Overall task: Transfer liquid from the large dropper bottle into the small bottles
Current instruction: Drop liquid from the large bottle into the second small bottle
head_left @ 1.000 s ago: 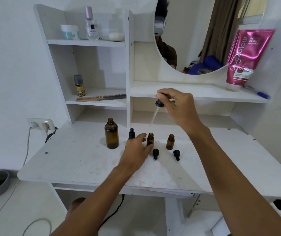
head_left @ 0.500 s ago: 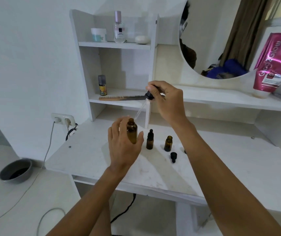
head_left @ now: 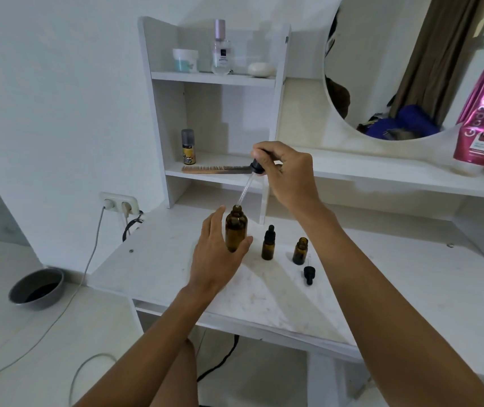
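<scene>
Right grip (head_left: 287, 174) pinches dropper (head_left: 256, 168), tip at big bottle (head_left: 236, 230) mouth. Left grip (head_left: 216, 257) curls round that bottle, mid tabletop (head_left: 396, 283). Risk: the tilted tip clips the rim, or drips before reaching the open small bottle (head_left: 300, 251) at 3 o'clock. Tabletop white and scuffed; mirror (head_left: 381, 54) at 1, floor bowl (head_left: 36, 289) at 8.
</scene>
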